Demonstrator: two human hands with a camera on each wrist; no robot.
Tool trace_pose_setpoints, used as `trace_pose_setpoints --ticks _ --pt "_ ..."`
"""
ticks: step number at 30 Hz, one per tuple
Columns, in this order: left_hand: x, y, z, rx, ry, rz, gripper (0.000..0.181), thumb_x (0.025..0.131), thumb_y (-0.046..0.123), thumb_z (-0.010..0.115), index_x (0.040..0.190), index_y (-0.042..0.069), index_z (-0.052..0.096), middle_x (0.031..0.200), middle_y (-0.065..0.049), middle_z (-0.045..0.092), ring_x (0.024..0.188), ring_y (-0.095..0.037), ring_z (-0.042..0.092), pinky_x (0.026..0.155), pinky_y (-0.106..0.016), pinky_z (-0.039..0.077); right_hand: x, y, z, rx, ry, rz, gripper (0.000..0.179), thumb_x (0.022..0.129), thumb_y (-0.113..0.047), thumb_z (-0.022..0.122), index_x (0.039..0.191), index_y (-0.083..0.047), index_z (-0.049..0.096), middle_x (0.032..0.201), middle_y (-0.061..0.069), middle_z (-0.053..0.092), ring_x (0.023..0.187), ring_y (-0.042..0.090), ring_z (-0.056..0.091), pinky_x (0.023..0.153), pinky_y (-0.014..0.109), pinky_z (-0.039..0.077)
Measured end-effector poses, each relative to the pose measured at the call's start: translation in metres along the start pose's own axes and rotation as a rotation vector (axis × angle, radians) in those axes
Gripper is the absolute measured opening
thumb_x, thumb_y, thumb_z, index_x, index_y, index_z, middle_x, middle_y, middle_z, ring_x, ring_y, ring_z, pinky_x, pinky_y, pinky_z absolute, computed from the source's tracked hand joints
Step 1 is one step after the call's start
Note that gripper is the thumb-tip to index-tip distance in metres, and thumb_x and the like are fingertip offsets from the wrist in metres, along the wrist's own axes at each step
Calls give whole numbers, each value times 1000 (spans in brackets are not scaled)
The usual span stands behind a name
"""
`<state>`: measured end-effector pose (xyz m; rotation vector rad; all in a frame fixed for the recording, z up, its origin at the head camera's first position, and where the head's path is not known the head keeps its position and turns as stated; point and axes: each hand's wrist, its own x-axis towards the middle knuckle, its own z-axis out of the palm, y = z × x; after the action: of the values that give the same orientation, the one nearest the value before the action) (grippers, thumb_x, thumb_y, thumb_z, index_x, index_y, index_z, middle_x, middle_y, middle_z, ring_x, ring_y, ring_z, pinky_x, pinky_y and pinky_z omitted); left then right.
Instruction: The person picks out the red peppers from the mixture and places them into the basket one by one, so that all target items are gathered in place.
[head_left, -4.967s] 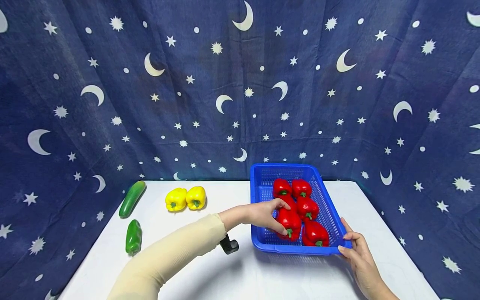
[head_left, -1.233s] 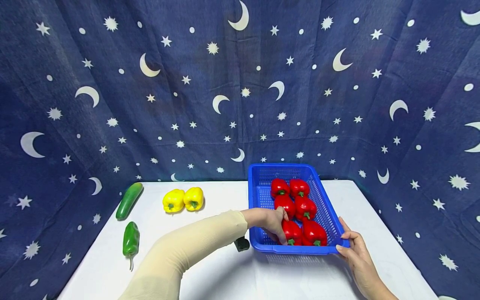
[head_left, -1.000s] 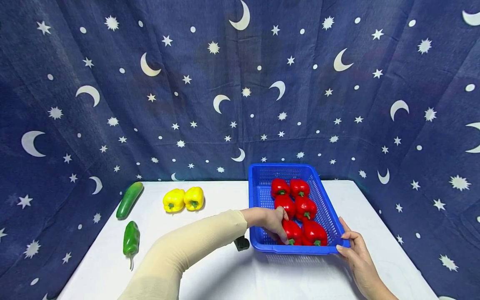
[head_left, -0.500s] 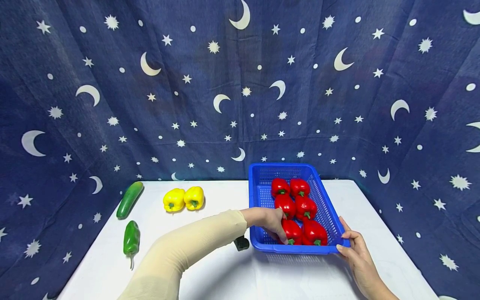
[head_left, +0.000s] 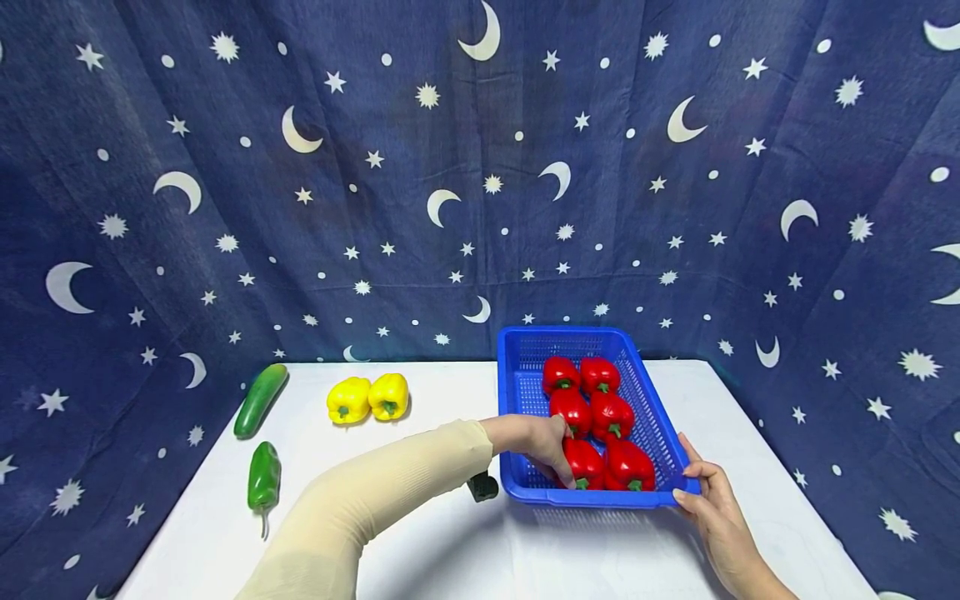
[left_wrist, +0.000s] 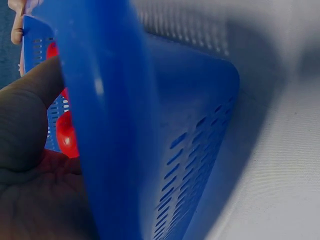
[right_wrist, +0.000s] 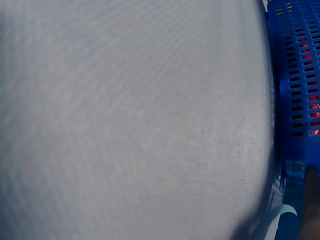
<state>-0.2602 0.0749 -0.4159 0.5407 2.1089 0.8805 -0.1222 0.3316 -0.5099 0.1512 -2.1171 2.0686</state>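
A blue plastic basket (head_left: 520, 497) with slotted walls stands at the right of the table, and several red bell peppers lie in it in two columns. My left hand (head_left: 550, 451) reaches over its left wall and holds the front-left red bell pepper (head_left: 586, 463), touching its left side. Some of the fingers are hidden behind the hand and the pepper. At the basket's front right corner, my right hand (head_left: 722, 522) grips the rim between thumb and fingers. In the left wrist view, the basket's rim (left_wrist: 107, 100) covers part of the left hand (left_wrist: 35, 165).
Two yellow bell peppers (head_left: 349, 401) sit side by side at the back left of the white table (head_left: 435, 550). Farther left lie a cucumber (head_left: 260, 401) and a long-stemmed green pepper (head_left: 264, 475). A dark blue curtain (head_left: 420, 317) with moons and stars hangs behind.
Since five seconds ago, my left hand has lowered the red bell pepper into the basket's front row, beside another. Over the last second both hands stay nearly still.
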Motion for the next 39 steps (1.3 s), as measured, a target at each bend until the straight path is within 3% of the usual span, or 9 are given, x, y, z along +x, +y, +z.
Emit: trace_pose_setpoints --ticks 5,11,16,20,26,30,34,39 --pt "-2 0 -4 23 -9 6 65 81 0 86 131 -7 45 96 -14 63 78 -20 73 75 -29 61 1 0 0 5 0 -2 19 107 -4 46 120 -8 34 172 5 7 132 -10 35 95 13 46" --pt "-6 1 -8 51 -19 -8 72 83 4 85 140 -9 43 110 -15 60 87 -24 73 78 -33 61 0 0 1 10 -1 1 19 107 -4 46 121 -8 35 172 6 6 133 -9 35 95 13 46" --pt "-12 4 -11 157 -9 2 77 83 11 86 144 -7 42 120 -15 59 90 -25 73 77 -34 61 0 1 1 11 0 0 19 107 -4 46 121 -8 35 172 7 6 133 -10 36 94 13 46" --pt "-18 8 -16 226 -1 30 74 85 17 85 144 -5 45 117 -12 59 90 -24 72 78 -35 61 -1 1 0 10 7 0 19 107 -4 46 121 -10 35 172 6 7 132 -10 35 94 12 46" --pt "-26 12 -29 248 26 116 63 91 26 79 139 -2 49 108 -8 61 88 -25 70 76 -33 61 -1 1 0 4 7 -4 19 106 -3 46 121 -9 35 172 6 7 136 -8 32 95 12 45" --pt "-32 12 -36 218 58 194 64 93 29 75 146 3 48 132 -12 60 100 -26 70 81 -34 60 0 0 0 -1 18 21 20 107 -5 47 122 -10 35 172 6 6 144 3 27 94 11 45" --pt "-39 14 -42 322 138 297 61 96 31 72 148 8 50 144 -10 56 122 -24 61 95 -34 55 -1 -1 0 -13 24 41 21 107 -7 47 123 -9 33 172 5 5 151 13 20 93 10 44" --pt "-50 13 -45 501 266 366 59 98 32 69 150 13 49 147 -5 55 133 -17 53 109 -35 45 -1 0 0 -10 22 29 20 107 -6 46 123 -8 33 172 5 6 147 7 24 93 10 44"
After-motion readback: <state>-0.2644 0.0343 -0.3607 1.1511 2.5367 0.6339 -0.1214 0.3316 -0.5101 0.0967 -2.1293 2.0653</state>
